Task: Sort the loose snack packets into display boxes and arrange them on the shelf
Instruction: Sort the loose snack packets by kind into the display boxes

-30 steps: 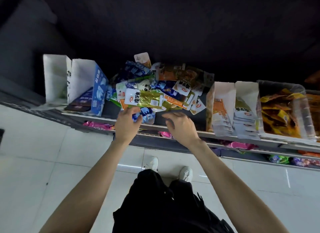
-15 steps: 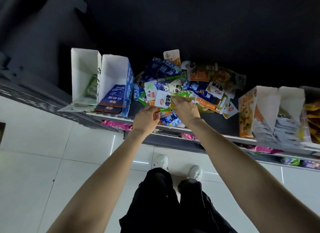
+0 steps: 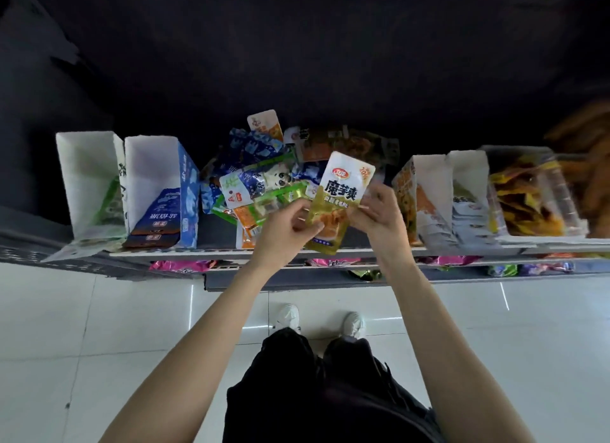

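A white and gold snack packet (image 3: 340, 198) stands upright in front of the loose pile of packets (image 3: 260, 172) on the shelf (image 3: 218, 252). My left hand (image 3: 284, 231) pinches its lower left edge and my right hand (image 3: 376, 211) pinches its right edge. On the left stand a white display box (image 3: 85, 165) with green packets and a blue display box (image 3: 188, 192) with dark blue packets. On the right stand an orange-printed box (image 3: 425, 178) and a white box (image 3: 468, 178), both holding packets.
A clear bin (image 3: 554, 192) of yellow and orange packets sits at the far right of the shelf. Pink, green and purple packets line a lower shelf (image 3: 330, 274). Below are a white tiled floor (image 3: 99, 327) and my white shoes.
Both hands have lifted the white and gold packet out of the pile and hold it upright. Before, they were reaching into the pile's front edge.
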A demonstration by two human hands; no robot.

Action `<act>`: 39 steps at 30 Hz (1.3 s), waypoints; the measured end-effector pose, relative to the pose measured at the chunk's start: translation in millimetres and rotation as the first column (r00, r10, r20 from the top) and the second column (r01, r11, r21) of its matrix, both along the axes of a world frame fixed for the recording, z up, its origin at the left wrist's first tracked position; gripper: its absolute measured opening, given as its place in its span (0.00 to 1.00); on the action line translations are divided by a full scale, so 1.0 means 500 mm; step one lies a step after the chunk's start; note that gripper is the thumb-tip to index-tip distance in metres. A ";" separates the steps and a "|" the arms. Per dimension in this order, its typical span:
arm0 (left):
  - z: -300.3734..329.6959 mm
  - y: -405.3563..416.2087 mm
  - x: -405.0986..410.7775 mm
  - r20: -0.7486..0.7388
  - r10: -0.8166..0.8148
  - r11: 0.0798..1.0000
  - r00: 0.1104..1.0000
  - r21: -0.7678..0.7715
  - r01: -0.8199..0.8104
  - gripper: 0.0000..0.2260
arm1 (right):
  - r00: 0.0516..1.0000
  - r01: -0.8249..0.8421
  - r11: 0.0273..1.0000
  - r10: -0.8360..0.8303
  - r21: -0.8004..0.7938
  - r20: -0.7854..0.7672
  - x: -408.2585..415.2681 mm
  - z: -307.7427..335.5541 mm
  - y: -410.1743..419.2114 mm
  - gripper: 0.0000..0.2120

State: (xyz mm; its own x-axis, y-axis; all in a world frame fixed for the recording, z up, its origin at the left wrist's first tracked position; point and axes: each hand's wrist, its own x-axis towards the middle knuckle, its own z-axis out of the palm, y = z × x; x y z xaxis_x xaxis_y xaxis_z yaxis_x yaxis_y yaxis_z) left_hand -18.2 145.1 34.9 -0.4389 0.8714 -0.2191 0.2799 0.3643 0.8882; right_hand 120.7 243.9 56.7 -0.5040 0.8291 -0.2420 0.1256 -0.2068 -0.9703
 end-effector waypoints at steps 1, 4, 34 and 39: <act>0.007 0.011 0.011 -0.091 -0.059 0.998 0.994 -0.018 0.057 0.12 | 1.000 0.026 0.999 -0.026 0.039 -0.017 0.033 0.008 0.016 0.21; 0.030 0.052 0.050 -0.343 -0.247 0.969 0.906 -0.109 0.223 0.14 | 0.971 -0.099 0.915 0.004 0.392 0.237 0.143 0.028 0.077 0.22; -0.073 0.326 0.307 -0.229 -0.094 0.967 0.969 -0.252 0.034 0.26 | 0.511 -0.690 0.403 -0.318 0.602 0.799 0.325 -0.060 0.301 0.13; -0.051 0.253 0.267 -0.249 0.016 0.997 0.968 -0.069 -0.034 0.17 | 0.752 -0.566 0.357 -0.146 0.743 0.643 0.279 -0.062 0.220 0.16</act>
